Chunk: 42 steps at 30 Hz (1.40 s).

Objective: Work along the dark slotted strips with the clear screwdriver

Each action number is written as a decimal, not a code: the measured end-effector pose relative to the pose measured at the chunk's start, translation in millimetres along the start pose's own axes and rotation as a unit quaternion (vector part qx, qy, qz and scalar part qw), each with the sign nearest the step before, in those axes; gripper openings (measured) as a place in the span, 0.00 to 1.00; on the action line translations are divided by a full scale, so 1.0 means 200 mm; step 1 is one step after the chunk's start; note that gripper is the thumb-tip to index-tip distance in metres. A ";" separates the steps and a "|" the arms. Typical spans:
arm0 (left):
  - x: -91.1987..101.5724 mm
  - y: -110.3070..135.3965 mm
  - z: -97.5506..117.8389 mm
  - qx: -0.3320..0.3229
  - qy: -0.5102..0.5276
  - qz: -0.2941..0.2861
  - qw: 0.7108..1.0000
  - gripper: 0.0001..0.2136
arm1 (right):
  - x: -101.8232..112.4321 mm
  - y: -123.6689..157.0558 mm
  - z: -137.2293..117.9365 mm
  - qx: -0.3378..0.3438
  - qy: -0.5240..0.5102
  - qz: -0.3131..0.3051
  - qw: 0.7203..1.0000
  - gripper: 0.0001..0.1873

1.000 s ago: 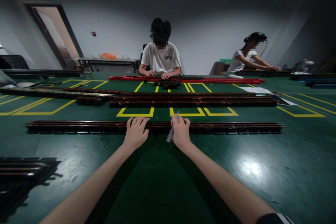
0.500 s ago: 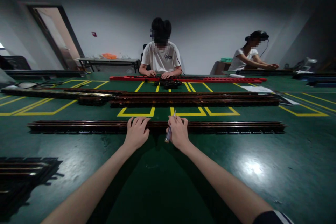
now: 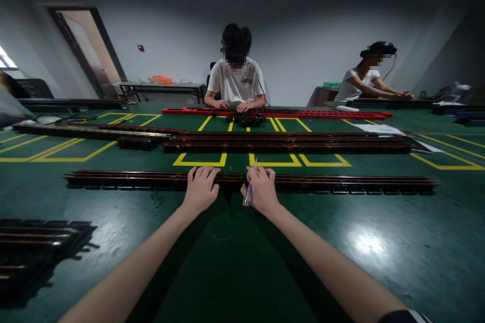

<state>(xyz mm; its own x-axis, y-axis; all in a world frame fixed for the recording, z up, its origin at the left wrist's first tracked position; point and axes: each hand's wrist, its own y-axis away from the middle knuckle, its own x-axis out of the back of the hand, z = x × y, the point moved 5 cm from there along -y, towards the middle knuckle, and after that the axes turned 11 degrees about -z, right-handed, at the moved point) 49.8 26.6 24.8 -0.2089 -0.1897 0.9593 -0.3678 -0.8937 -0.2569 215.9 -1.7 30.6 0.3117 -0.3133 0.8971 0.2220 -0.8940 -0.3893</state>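
Head view: a long dark strip [image 3: 352, 184] lies crosswise on the green table [image 3: 227, 277], beneath both hands.
The left hand [image 3: 201, 189] drapes its fingers across it (whether gripping, I cannot tell); the right hand [image 3: 262, 189] clasps a slim pen-like tool [image 3: 247, 196]. Beyond lie stacked strips [image 3: 288, 144], then a red frame [image 3: 182, 111] before a seated person [image 3: 235, 83].

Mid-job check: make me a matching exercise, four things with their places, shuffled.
Things:
1. slim tool
2. near dark rails
3. red frame
4. orange tray

Places:
A. on the side table by the wall
B. beneath the left hand
C. at the facing co-worker's hands
D. gripped in the right hand

Pairs: 1-D, 2-B, 3-C, 4-A
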 end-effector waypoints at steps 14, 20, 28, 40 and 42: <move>0.00 0.00 0.00 0.001 -0.008 0.012 1.000 0.19 | 0.02 0.00 0.03 -0.074 0.006 0.025 0.997 0.16; -0.01 0.00 -0.01 -0.003 -0.005 0.011 1.000 0.19 | 0.01 0.01 0.02 -0.011 -0.016 0.035 0.999 0.12; -0.02 0.00 -0.02 -0.004 -0.002 0.010 1.000 0.19 | 0.00 -0.01 0.00 -0.036 -0.008 0.012 0.999 0.07; -0.01 0.00 0.00 -0.013 -0.004 0.022 1.000 0.19 | -0.01 0.02 0.00 -0.023 -0.033 0.030 0.999 0.17; -0.01 0.00 0.00 -0.013 -0.007 0.027 1.000 0.20 | -0.02 0.01 -0.02 0.006 -0.038 0.020 0.999 0.16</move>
<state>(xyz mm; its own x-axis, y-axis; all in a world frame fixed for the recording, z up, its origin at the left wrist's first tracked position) 50.2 27.2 22.2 -0.2161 -0.2443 0.9453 -0.3804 -0.8706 -0.3119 212.7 -4.3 27.4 0.3905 -0.3232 0.8620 0.2194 -0.8767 -0.4281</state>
